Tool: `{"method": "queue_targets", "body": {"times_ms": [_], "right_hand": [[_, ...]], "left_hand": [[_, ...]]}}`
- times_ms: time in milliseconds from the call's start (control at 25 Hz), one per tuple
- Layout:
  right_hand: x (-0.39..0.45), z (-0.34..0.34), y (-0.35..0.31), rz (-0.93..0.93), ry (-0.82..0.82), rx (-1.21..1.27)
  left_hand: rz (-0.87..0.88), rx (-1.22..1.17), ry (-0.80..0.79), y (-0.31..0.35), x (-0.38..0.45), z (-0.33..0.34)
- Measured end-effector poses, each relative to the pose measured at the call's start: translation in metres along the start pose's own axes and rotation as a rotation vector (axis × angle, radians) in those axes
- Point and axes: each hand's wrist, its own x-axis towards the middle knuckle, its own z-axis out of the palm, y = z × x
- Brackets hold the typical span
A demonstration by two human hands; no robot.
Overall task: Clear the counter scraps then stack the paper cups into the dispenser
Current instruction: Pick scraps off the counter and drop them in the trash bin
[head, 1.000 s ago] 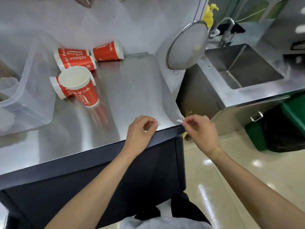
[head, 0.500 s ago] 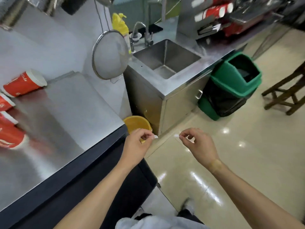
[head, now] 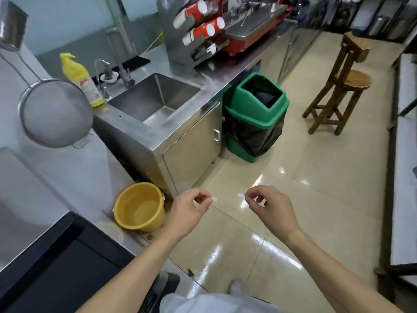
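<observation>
My left hand [head: 188,211] pinches a small white paper scrap [head: 214,198] between thumb and forefinger, held over the floor. My right hand [head: 272,207] pinches another small white scrap [head: 241,195], a short gap from the first. A green swing-top bin [head: 256,114] with a black liner stands ahead beside the sink cabinet. The steel cup dispenser [head: 180,30] with red paper cups [head: 203,30] in its slots sits on the far counter. The steel counter [head: 27,213] I was at lies at the lower left; the loose cups are out of view.
A steel sink [head: 155,98] with a yellow soap bottle [head: 82,81] lies ahead left. A round strainer [head: 56,114] hangs on the wall. A yellow bucket [head: 140,207] sits on the floor by the counter. A wooden stool [head: 338,86] stands to the right.
I have turned away from the counter toward the bin. Both hands came off the counter edge with a scrap each and now hold them over the floor.
</observation>
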Motion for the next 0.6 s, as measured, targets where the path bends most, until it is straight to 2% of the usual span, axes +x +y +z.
{"method": "queue_targets", "body": {"times_ms": [240, 600], "right_hand": [[0.006, -0.038, 0.039, 0.07, 0.093, -0.015], [0.065, -0.054, 0.072, 0.192, 0.141, -0.044]], "left_hand": [[0.091, 0.03, -0.095, 0.03, 0.044, 0.054], [0.145, -0.001, -0.205, 0.025, 0.147, 0.076]]}}
